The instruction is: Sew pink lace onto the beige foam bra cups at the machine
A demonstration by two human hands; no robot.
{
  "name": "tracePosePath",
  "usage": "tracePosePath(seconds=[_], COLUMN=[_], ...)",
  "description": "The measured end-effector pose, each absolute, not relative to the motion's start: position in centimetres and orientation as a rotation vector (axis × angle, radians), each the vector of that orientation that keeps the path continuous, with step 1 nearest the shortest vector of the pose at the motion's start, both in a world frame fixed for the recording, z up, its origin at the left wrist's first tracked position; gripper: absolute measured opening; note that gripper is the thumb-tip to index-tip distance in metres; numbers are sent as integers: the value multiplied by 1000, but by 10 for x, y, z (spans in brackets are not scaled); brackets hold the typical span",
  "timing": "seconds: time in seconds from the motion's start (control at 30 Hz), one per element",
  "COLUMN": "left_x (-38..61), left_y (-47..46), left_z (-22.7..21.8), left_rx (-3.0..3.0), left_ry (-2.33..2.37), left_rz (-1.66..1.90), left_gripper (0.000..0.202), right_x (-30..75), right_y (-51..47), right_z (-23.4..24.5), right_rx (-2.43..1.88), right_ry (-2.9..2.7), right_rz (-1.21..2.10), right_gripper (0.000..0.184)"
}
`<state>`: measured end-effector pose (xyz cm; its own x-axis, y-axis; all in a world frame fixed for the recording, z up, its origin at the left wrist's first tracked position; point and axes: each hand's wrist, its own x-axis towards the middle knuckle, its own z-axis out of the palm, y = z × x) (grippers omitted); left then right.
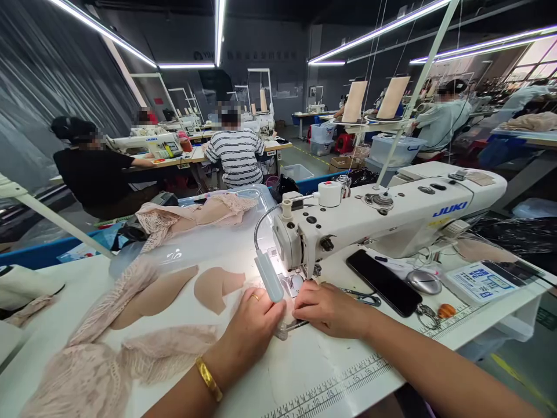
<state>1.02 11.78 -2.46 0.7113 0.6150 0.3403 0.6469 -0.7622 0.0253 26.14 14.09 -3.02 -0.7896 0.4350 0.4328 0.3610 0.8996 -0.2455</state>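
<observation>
A white sewing machine [383, 203] stands before me, its needle area lit by a small lamp [268, 276] on a bendy neck. My left hand [255, 322] is closed by the needle area, fingertips pressed on a small piece of pale lace fabric [284, 326]. Close on the other side, my right hand [326, 309] has its fingers bent together and pinches the fabric's edge. Much of the fabric is hidden under my fingers. A beige bra cup piece [213, 287] lies left of the needle, beside a lace-trimmed beige garment piece [152, 299].
Right of my hands lie tweezers [361, 297], a black phone [385, 281], a key ring [429, 316] and a clear box [483, 281]. A ruler strip [331, 392] runs along the table's front edge. Lace pieces [82, 377] cover the left side. Co-workers sit at machines beyond.
</observation>
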Motion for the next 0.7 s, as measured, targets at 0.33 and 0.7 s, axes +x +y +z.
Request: tracePosePath(seconds=[0.33, 0.7], left_x=[13, 18], left_y=[118, 146], left_z=[-15, -13], left_rx=[-2888, -2981], left_ry=[-1007, -1056], left_rz=[-517, -543], left_gripper=[20, 20], right_x=[261, 264], right_y=[140, 144], right_z=[-24, -37], right_rx=[-578, -733], right_ry=[-2581, -2530], right_rz=[260, 257], right_gripper=[32, 33])
